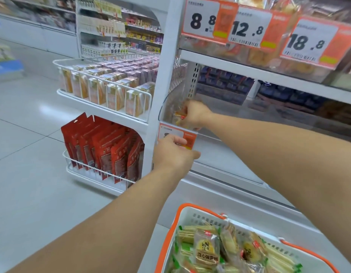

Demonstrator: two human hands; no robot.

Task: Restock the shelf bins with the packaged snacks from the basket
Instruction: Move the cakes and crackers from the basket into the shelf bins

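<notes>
while right hand (193, 114) pinches a snack packet (180, 115) in the clear bin (168, 107) | left hand (173, 153) grips small packet (178, 143)

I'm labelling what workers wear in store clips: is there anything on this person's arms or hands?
No. Both forearms are bare along all that shows, with no sleeve in view. The left hand and right hand show no gloves, and no watch, band or ring is visible at either wrist.

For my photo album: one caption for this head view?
Right hand places small wrapped snack into clear plastic shelf bin; left hand touches its front.
</notes>
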